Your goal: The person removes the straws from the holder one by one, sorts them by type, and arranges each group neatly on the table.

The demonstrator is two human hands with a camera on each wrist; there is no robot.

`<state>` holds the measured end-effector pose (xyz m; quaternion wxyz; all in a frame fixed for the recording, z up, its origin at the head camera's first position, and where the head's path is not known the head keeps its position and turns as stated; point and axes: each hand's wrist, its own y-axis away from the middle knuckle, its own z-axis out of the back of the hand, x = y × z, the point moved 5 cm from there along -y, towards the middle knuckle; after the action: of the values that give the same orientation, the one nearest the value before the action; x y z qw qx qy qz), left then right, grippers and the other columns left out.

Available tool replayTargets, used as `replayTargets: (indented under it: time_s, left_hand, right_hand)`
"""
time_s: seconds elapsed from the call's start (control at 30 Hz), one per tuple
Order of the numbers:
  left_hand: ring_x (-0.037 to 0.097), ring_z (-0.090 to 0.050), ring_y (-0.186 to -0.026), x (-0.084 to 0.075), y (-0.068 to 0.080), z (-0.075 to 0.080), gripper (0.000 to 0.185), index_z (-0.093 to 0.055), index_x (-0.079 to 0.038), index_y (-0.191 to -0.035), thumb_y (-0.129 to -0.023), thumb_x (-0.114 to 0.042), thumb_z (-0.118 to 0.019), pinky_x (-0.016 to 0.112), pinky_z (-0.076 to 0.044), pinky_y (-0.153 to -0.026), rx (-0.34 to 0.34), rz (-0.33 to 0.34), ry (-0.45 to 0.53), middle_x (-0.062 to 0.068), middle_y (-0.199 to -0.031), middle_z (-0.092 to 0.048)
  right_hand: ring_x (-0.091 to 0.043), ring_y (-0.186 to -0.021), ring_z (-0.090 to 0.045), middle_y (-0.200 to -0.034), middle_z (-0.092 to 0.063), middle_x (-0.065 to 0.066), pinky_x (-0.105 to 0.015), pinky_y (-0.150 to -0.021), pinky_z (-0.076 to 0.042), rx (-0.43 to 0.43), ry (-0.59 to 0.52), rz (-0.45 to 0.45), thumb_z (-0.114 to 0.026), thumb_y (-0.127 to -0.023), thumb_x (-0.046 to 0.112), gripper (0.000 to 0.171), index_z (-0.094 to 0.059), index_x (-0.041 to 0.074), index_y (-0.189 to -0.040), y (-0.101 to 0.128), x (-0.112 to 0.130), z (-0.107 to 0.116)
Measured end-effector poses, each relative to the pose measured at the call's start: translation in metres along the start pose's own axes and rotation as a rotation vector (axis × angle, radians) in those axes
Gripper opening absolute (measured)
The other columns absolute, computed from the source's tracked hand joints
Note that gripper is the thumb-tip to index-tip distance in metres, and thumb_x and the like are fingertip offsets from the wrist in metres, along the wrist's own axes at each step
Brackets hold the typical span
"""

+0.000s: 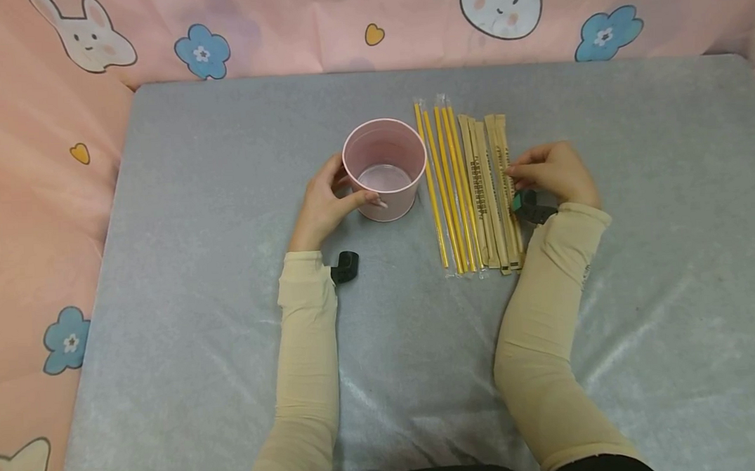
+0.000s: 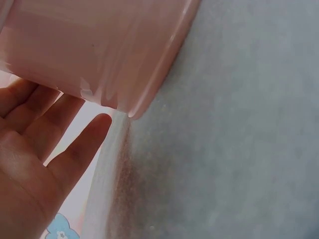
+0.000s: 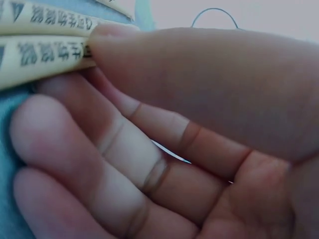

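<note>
Hands at cup and chopsticks

Chopsticks in paper sleeves (image 1: 498, 188) lie right of the pink cup (image 1: 385, 166); the right hand (image 1: 555, 173) pinches the outermost pair. The left hand (image 1: 325, 204) cups the cup's side, fingers curled round it. Grey mat (image 1: 195, 271), pink rabbit-print cloth (image 1: 43, 102).

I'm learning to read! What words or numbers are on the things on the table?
Paper-wrapped sticks: dark print along the wrappers, too small and blurred to read in every view.
Yellow straws: no print visible.
Pink cup: no words.
Cloth behind the table: only bunnies, flowers and hearts, no words.
</note>
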<state>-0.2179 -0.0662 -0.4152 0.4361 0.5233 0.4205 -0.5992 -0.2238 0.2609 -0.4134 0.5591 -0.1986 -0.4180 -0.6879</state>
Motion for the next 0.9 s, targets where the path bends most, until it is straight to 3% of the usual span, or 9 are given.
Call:
replayTargets:
  time_s: [0.13, 0.53, 0.67, 0.77, 0.9]
  left_hand:
    - [0.030, -0.054, -0.115, 0.000, 0.000, -0.001, 0.070, -0.047, 0.002, -0.135, -0.072, 0.004, -0.078, 0.028, -0.043, -0.099, -0.005, -0.001, -0.017, 0.019, -0.127, -0.056]
    - [0.028, -0.054, -0.115, 0.000, 0.002, -0.001, 0.070, -0.047, 0.002, -0.135, -0.073, 0.004, -0.078, 0.026, -0.043, -0.099, -0.009, -0.004, -0.029, 0.018, -0.126, -0.056]
    - [0.028, -0.054, -0.115, 0.003, 0.005, -0.002, 0.070, -0.047, 0.001, -0.135, -0.072, 0.001, -0.079, 0.027, -0.043, -0.099, -0.003, 0.002, -0.024, 0.018, -0.126, -0.056]
    - [0.026, -0.052, -0.117, 0.010, 0.008, -0.002, 0.075, -0.048, 0.001, -0.134, -0.072, -0.022, -0.084, 0.027, -0.041, -0.102, 0.010, 0.017, -0.022, 0.017, -0.128, -0.055]
    - [0.022, -0.039, -0.131, 0.021, 0.011, 0.003, 0.114, -0.041, -0.002, -0.141, -0.056, -0.070, -0.074, 0.029, -0.030, -0.110, 0.014, 0.041, -0.085, 0.014, -0.141, -0.045]
  right_hand:
    - [-0.004, -0.060, -0.058, -0.068, -0.062, 0.011, -0.019, -0.056, -0.052, -0.007, -0.015, 0.004, -0.065, -0.090, 0.019, 0.036, -0.062, -0.013, -0.107, 0.001, -0.001, 0.001]
    - [-0.002, -0.060, -0.058, -0.068, -0.061, 0.013, -0.018, -0.057, -0.051, -0.024, -0.022, -0.009, -0.064, -0.090, 0.017, 0.034, -0.060, -0.012, -0.107, 0.005, 0.000, 0.003]
    - [-0.001, -0.064, -0.058, -0.071, -0.059, 0.016, -0.016, -0.060, -0.050, -0.109, -0.043, 0.028, -0.061, -0.092, 0.024, 0.033, -0.061, -0.006, -0.106, 0.016, 0.005, 0.011]
    - [-0.001, -0.068, -0.059, -0.075, -0.059, 0.017, -0.015, -0.062, -0.049, -0.247, -0.111, 0.075, -0.059, -0.094, 0.024, 0.025, -0.063, 0.001, -0.102, 0.030, 0.013, 0.021]
    - [-0.004, -0.079, -0.059, -0.084, -0.062, 0.013, -0.016, -0.070, -0.045, -0.450, -0.193, 0.105, -0.061, -0.092, 0.023, 0.019, -0.067, 0.008, -0.102, 0.044, 0.023, 0.028]
